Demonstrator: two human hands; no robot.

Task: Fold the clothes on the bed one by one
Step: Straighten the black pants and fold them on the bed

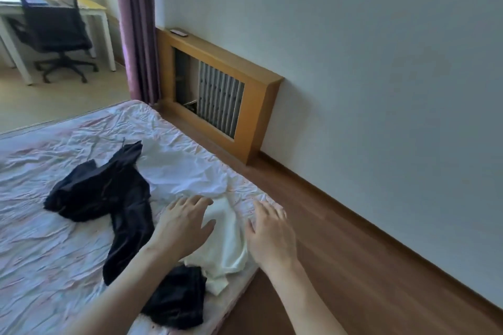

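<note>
A crumpled cream-white garment [227,245] lies near the right edge of the bed [40,253]. My left hand [182,223] hovers over its left part, fingers spread, holding nothing. My right hand [270,234] is just right of the garment at the bed's edge, fingers apart and empty. A long dark navy garment [109,193] sprawls to the left of my left hand. Another dark garment [177,299] lies bunched under my left forearm, partly hidden. A thin white cloth [185,171] lies flat beyond my hands.
The bed has a wrinkled pale sheet. A wooden floor [340,253] runs along its right side up to the wall. A wooden radiator cover [258,106] stands against the wall. A purple curtain [136,27], black office chair [54,27] and white desk [100,16] are far back.
</note>
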